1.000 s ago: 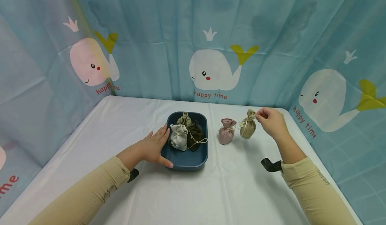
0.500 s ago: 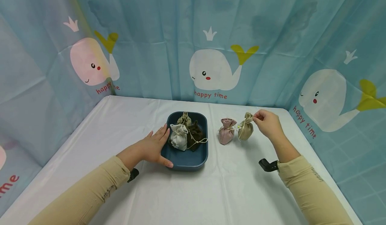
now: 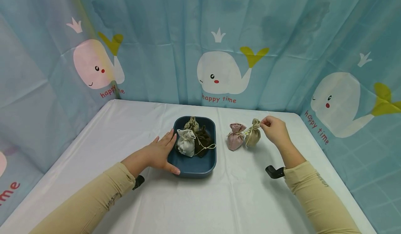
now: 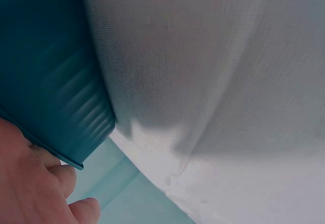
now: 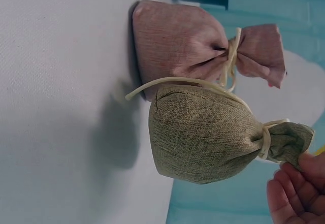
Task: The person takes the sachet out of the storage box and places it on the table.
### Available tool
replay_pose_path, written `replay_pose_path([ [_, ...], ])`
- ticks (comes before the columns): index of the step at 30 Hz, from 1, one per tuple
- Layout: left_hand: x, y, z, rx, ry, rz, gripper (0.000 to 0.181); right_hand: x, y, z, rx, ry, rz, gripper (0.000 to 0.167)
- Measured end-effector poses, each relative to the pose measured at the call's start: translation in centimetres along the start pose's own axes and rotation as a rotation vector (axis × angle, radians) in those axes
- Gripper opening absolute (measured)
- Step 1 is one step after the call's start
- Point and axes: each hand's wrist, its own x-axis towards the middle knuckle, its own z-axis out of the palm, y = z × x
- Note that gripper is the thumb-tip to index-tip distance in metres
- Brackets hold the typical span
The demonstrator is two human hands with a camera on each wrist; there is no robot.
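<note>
Between thumb and fingers my right hand (image 3: 275, 131) pinches the gathered top of a tan drawstring pouch (image 3: 253, 137). In the right wrist view this pouch (image 5: 203, 135) hangs a little off the cloth, its pale cord trailing. Close on its left stands a pink drawstring pouch (image 3: 235, 141), upright on the table. My left hand (image 3: 158, 154) lies with spread fingers along the left rim of a dark blue tray (image 3: 194, 168). Inside the tray sit a white pouch (image 3: 186, 145), a dark brown pouch (image 3: 203, 140) and an olive-tan pouch (image 3: 191, 123).
A white cloth (image 3: 200, 206) covers the table. Behind it and at both sides hangs a light blue curtain (image 3: 150, 70) printed with whales. A black wrist-camera mount (image 3: 275, 172) juts from the right sleeve.
My right hand has carried the tan pouch leftward and slightly down, nearer the pink pouch. The left hand and the tray have stayed put.
</note>
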Motion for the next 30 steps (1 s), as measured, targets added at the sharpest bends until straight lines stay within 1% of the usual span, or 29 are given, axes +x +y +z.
replay_pose_path([
  [6, -0.1, 0.1, -0.1, -0.002, -0.004, 0.005, 0.131, 0.0, 0.3, 0.4, -0.004, -0.026, 0.026, 0.011],
  [12, -0.1, 0.1, -0.1, -0.005, -0.005, 0.007, 0.131, -0.2, 0.4, 0.8, 0.006, -0.043, 0.023, 0.01],
  [19, -0.1, 0.1, -0.2, 0.0, -0.005, 0.004, 0.134, -0.2, 0.7, 1.4, -0.001, -0.083, 0.038, 0.012],
  [30, -0.1, 0.0, -0.1, 0.003, -0.003, 0.003, 0.134, -0.1, 0.8, 1.4, -0.004, -0.1, 0.04, 0.014],
])
